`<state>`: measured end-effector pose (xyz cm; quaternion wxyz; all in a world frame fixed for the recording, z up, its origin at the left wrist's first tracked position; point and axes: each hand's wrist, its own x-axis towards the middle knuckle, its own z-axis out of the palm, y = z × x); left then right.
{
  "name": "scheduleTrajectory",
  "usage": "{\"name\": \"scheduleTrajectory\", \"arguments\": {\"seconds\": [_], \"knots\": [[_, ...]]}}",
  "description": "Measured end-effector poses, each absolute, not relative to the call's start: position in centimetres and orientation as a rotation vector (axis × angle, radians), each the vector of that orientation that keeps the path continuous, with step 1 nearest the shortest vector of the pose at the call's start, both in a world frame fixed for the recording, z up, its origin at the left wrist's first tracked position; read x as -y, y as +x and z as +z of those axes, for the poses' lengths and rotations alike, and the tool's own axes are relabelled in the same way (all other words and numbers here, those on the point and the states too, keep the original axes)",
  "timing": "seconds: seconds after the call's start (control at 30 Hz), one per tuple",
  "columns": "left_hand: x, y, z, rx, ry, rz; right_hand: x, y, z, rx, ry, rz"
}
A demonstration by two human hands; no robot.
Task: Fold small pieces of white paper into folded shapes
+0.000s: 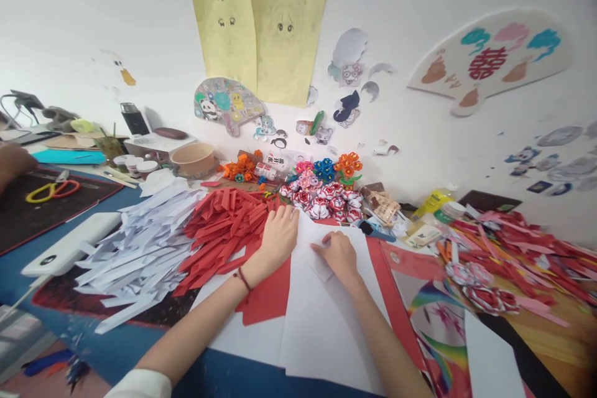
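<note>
A stack of large white paper sheets (326,329) lies in front of me. My right hand (338,255) is over it, thumb and fingers curled onto a small folded piece of white paper (323,270); the fingers partly hide the grip. My left hand (281,233) rests palm down with fingers stretched forward, at the sheets' left edge beside a heap of folded red paper strips (228,221). Further left spreads a heap of folded white paper strips (140,249). Red paper (268,298) shows under the left forearm.
Scissors (53,189) lie on a dark mat at the left, near another person's hand (16,165). A white power bank (72,242) stands by the white strips. Red-and-white paper flowers (329,199) sit behind the sheets. Colourful strips (527,255) and bottles (436,199) are at right.
</note>
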<state>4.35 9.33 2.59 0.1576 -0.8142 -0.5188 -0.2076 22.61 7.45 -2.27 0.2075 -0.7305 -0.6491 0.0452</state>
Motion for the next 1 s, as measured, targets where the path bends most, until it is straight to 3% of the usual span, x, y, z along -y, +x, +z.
{"name": "scheduleTrajectory", "arguments": {"seconds": [0.2, 0.63, 1.0], "knots": [[-8.3, 5.8, -0.9, 1.145, -2.619, -0.415, -7.5, 22.9, -2.4, 1.768, -2.029, -0.066], [-8.7, 5.0, -1.7, 1.27, -2.54, -0.474, -8.7, 24.1, -2.9, 1.669, -1.979, 0.155], [-8.7, 4.3, -1.7, 1.388, -2.498, -0.491, -8.0, 25.7, -1.0, 1.274, -1.474, 0.81]]}}
